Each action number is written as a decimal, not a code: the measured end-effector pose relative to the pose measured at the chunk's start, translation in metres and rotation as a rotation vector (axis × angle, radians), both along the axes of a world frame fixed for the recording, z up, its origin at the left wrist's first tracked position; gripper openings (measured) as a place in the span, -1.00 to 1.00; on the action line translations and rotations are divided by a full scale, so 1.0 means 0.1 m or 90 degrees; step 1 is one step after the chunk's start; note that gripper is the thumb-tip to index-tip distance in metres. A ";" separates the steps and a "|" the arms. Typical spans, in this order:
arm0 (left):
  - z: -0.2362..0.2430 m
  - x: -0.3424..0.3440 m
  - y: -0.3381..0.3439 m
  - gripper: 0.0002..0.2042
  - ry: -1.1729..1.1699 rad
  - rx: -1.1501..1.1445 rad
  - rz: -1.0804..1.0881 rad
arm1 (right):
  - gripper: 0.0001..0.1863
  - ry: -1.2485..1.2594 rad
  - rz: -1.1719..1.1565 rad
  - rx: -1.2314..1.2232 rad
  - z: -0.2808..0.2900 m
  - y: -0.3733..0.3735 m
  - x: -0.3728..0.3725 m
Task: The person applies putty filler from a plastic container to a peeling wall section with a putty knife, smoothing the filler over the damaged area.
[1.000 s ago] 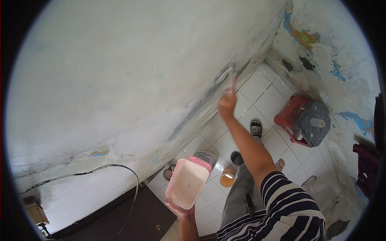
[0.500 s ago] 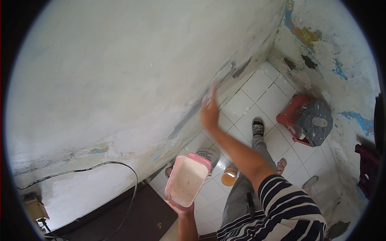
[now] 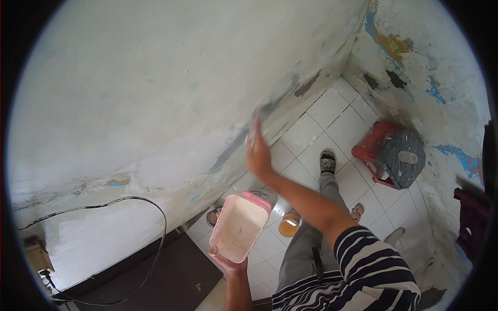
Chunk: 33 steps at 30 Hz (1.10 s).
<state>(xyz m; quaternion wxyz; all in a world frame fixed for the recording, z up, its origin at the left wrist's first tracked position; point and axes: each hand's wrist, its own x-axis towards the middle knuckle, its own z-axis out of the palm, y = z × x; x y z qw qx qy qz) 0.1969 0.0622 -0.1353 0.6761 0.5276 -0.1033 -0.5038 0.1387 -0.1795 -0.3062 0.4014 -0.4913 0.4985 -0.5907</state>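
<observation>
My left hand (image 3: 230,263) grips the near end of a pink rectangular plastic tub (image 3: 240,228). The tub is tilted so its inside shows, smeared with a pale paste. My right hand (image 3: 258,158) is up against the lower part of the patchy wall (image 3: 140,88), beside a long grey streak (image 3: 231,152). Its fingers are closed and slightly blurred. Whatever they hold is hidden behind the hand; whitish smears show on the fingers.
A bucket (image 3: 266,195) stands partly behind the tub, near an orange-yellow container (image 3: 289,226). A red stool with a grey top (image 3: 410,158) is at the right. A black cable (image 3: 165,223) loops over a dark brown panel (image 3: 155,282) at lower left.
My right hand has moved down and to the left along the wall. The tub stays in my left hand, and the whole view has shifted slightly.
</observation>
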 end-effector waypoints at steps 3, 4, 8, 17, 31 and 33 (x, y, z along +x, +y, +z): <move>0.07 -0.01 -0.02 -0.12 -0.004 0.000 -0.001 | -0.31 0.002 0.092 0.070 -0.07 0.56 -0.05; 0.10 -0.02 -0.05 -0.11 -0.012 -0.003 -0.014 | -0.31 -0.069 0.118 0.171 -0.01 0.59 -0.16; 0.15 -0.07 -0.11 0.12 -0.061 0.047 -0.025 | -0.31 -0.002 -0.209 0.094 0.28 -0.41 -0.80; 0.17 0.04 0.06 -0.14 -0.029 -0.015 0.037 | -0.28 -0.084 0.176 0.143 0.36 0.82 0.12; 0.15 0.00 -0.03 -0.12 -0.055 0.006 0.035 | -0.26 0.033 -0.014 -0.079 0.11 0.05 0.30; 0.17 0.00 -0.02 -0.12 -0.057 0.012 0.033 | -0.26 -0.030 0.105 -0.039 0.05 0.62 0.47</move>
